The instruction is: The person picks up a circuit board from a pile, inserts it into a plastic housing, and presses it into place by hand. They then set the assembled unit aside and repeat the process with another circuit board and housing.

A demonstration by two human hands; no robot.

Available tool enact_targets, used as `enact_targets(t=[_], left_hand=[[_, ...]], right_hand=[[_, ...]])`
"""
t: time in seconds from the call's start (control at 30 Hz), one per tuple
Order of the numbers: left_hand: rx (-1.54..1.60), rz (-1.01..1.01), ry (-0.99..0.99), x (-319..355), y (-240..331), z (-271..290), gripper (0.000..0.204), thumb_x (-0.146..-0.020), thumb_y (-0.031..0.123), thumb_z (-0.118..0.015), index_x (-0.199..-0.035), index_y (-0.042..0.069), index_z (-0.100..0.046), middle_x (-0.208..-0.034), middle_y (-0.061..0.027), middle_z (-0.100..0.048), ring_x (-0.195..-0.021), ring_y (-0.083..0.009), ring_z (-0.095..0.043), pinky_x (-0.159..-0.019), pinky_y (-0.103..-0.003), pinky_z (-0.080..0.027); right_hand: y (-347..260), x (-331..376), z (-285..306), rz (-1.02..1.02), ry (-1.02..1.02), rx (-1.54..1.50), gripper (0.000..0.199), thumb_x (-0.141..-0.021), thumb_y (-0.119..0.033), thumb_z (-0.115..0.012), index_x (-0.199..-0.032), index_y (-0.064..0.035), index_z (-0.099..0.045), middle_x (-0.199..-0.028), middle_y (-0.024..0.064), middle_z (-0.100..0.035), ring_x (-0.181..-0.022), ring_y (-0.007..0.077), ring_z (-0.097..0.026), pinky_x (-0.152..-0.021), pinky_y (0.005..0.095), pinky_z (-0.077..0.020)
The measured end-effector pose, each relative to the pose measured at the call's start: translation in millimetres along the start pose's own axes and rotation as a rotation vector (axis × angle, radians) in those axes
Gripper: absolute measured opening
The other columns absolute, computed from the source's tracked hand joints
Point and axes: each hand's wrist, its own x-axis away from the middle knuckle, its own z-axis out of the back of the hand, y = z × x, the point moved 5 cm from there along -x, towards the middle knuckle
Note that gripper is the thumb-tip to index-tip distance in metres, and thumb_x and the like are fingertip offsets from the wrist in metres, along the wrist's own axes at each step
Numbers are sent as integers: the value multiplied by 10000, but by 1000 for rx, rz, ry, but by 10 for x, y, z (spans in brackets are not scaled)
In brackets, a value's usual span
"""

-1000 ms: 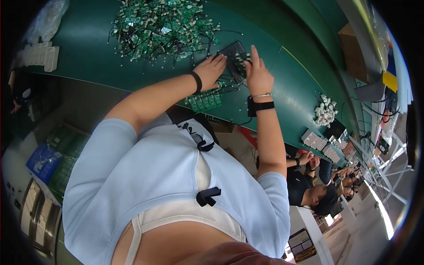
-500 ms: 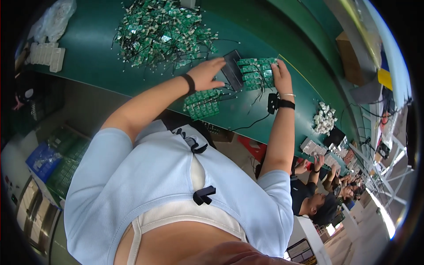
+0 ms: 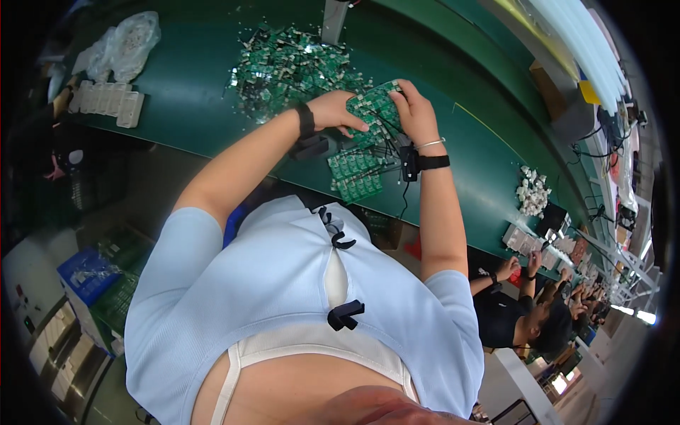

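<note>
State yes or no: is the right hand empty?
No: the right hand grips green circuit boards, with the left hand at their other side.

The left hand (image 3: 333, 110) and right hand (image 3: 419, 117) are being held near each other, both closed in grips, forearms (image 3: 244, 161) being extended forward.

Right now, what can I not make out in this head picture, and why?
In the head view:
Left hand: some fingers hidden behind the held circuit-board panel.
Circuit-board pile: pieces too small and blurred to count.
Grey post: top cut off by the upper edge.
</note>
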Motion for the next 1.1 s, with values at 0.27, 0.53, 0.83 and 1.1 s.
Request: enact_targets(t=[0.27, 0.53, 0.83, 1.1], left_hand=[[-240, -77, 390, 313, -103, 468, 460, -791, 123, -820, -1191, -15, -638, -994, -77, -700, -801, -137, -687, -609, -278, -595], [-639, -114, 615, 333, 90, 949, 542, -782, 210, -846, -1229, -1, -623, -1071, -136, -695, -834, -162, -701, -659, -335, -605], [-103, -305, 444, 78, -6, 1022, 672, -729, 169, -873, -1297, -7, -559, -1121, -196, -683, -916, -183, -707, -744, -297, -572], [-1009, -432, 710, 173, 354, 1153, 708, -742, 167, -835, -1362, 39, -520, -1295, -215, -602, -1081, -331, -660, -919, -414, -535]], right_hand=[[-596, -212, -454, 149, 145, 211, 243, -946, -266, -616, -1145, -127, -608, -979, 138, -706, -873, 394, -666, -702, 470, -533], [-553, -328, -546, -10, 278, 147, 258, -968, -250, -598, -1180, -101, -599, -995, 178, -695, -878, 399, -667, -731, 439, -532], [-4, -390, -725, -216, 668, -155, 272, -984, -217, -589, -1204, -57, -585, -929, 213, -689, -842, 367, -681, -745, 395, -527], [-446, -447, -1075, -375, 711, -275, 335, -996, -264, -530, -1268, -69, -534, -1027, 263, -673, -944, 475, -639, -825, 529, -493]])
